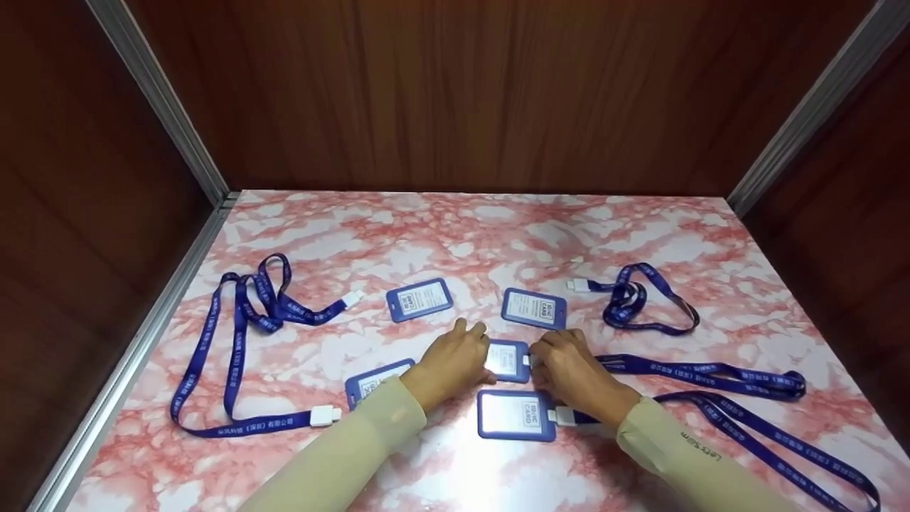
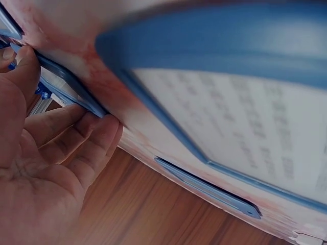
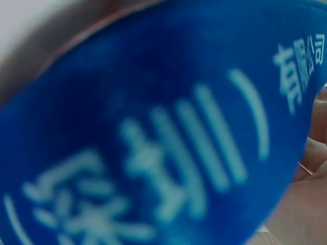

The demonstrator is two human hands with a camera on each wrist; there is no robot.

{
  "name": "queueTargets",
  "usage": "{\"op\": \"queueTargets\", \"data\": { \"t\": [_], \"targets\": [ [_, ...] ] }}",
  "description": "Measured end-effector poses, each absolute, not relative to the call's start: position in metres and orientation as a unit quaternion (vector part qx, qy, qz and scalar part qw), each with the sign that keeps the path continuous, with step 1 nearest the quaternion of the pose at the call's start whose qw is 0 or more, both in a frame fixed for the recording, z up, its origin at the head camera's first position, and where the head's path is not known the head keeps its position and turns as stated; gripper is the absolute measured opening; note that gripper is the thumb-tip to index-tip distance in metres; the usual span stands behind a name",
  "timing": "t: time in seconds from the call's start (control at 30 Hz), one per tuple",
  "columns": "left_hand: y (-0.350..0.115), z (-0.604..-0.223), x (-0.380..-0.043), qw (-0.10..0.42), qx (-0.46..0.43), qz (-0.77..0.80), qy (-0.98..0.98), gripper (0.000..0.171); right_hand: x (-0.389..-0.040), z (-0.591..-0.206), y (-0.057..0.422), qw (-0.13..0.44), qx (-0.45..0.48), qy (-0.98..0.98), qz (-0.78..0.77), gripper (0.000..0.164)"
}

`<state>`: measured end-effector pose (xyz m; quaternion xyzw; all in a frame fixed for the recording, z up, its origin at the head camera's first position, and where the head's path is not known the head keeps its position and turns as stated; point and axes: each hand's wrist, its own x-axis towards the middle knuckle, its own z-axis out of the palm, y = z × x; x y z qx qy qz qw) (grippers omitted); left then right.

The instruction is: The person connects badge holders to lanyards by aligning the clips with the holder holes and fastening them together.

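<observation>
A blue-framed ID card holder (image 1: 506, 359) lies between the two hands, mid-table. My left hand (image 1: 451, 361) grips it by its edges, thumb on one side and fingers on the other, as the left wrist view shows around the holder (image 2: 71, 84). At its right end, my right hand (image 1: 572, 364) pinches the white clip of a blue lanyard (image 1: 700, 371), the clip mostly hidden by the fingers. That strap trails off to the right. In the right wrist view a blue strap (image 3: 153, 117) with white lettering covers most of the picture, with fingers (image 3: 314, 158) at the right edge.
Nearest me, another card holder (image 1: 515, 416) is joined to a lanyard (image 1: 775, 441). Two loose holders (image 1: 419, 299) (image 1: 534, 308) lie farther back, and one (image 1: 370, 380) is partly under the left forearm. Lanyards lie at left (image 1: 238, 355) and back right (image 1: 650, 299). Wooden panels enclose the table.
</observation>
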<state>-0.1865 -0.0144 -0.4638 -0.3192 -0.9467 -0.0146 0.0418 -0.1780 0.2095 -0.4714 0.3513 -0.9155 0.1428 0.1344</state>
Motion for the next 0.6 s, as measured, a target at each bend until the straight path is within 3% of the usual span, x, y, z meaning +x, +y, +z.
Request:
{"op": "queueTargets", "data": {
  "t": [0.6],
  "targets": [
    [-0.0133,-0.4619,-0.1855,0.025,-0.308,-0.014,-0.951,0.059,-0.176,-0.471,0.2112,0.118,0.337,-0.922,0.151,0.028]
  ]
}}
